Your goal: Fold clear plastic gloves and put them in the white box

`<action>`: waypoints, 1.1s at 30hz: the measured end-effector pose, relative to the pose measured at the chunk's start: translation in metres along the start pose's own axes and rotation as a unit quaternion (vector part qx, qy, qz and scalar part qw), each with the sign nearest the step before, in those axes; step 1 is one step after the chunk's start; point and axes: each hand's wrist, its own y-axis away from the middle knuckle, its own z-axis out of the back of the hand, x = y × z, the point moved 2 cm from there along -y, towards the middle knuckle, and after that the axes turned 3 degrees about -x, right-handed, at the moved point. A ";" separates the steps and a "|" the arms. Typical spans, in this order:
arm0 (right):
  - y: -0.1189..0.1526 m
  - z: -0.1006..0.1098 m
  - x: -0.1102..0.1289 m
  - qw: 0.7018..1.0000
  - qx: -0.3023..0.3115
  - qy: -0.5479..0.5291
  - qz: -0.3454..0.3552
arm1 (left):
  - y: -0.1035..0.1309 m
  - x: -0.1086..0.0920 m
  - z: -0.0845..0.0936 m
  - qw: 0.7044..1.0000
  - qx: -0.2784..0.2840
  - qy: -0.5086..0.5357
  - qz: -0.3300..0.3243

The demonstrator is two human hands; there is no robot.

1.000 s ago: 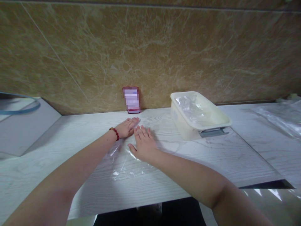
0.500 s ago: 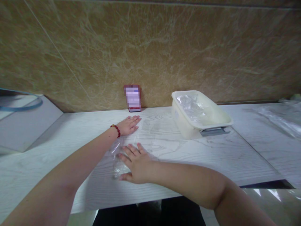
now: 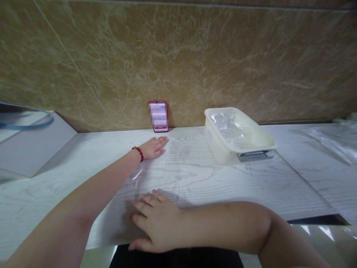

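A thin clear plastic bag (image 3: 173,173) lies flat on the white wood-grain table (image 3: 69,160) and is hard to make out. My left hand (image 3: 154,148), with a red bead bracelet at its wrist, rests palm down near the far end of the plastic, fingers stretched out. Close to the table's front edge, my right hand (image 3: 157,223) is palm down with its fingers spread, nearest to the near end of the plastic. Neither hand grips anything.
A phone (image 3: 159,117) leans against the marbled wall. Right of it stands a cream bin (image 3: 220,147) with clear plastic inside. More clear plastic (image 3: 331,139) lies at the far right. A white box (image 3: 52,143) with a blue strap (image 3: 30,127) stands at the left.
My right hand has moved toward the table's front edge and slightly left, away from the middle of the plastic. My left hand has stayed in place.
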 end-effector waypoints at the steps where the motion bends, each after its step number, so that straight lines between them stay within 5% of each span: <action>1: -0.003 0.004 -0.004 1.000 -0.015 -0.003 0.004 | 0.000 0.000 0.001 1.000 -0.007 0.020 0.002; 7: -0.032 0.024 -0.073 0.982 -0.127 0.009 -0.142 | -0.001 0.004 0.013 0.987 -0.095 0.122 0.048; 11: -0.035 0.020 -0.100 0.968 -0.118 0.029 -0.219 | 0.010 0.013 0.023 0.983 -0.132 0.096 0.082; 18: -0.031 0.007 -0.091 0.975 -0.081 0.051 -0.200 | 0.060 0.038 0.013 0.951 -0.170 0.054 0.252; 24: -0.028 0.002 -0.091 0.978 -0.047 0.065 -0.193 | 0.059 0.037 0.001 0.961 -0.154 0.028 0.230; 33: -0.028 0.000 -0.091 0.978 -0.040 0.076 -0.192 | 0.058 0.053 -0.001 0.945 -0.152 0.030 0.288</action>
